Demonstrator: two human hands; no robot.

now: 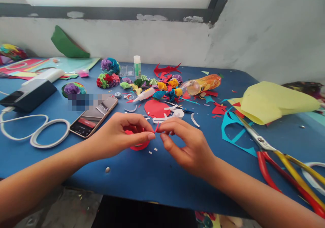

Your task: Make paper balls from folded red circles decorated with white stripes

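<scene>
My left hand [124,131] is closed in a pinch on a small red paper piece [156,127] at the middle of the table. A round red paper piece [139,147] lies beneath its fingers, partly hidden by them. Just to the right, my right hand [182,138] has its fingertips close to the same small piece; its index finger touches or nearly touches it, and the thumb sits a little lower. Behind both hands lies a red paper disc [157,108]. White paper scraps [150,152] are scattered in front of the fingertips.
A phone [93,117], a coiled white cable [50,133] and a power bank [29,96] are on the left. Behind the hands are a glue stick [137,67], a glue bottle [144,94] and a plastic bottle [201,84]. Large scissors [264,143] and yellow paper [274,103] lie right.
</scene>
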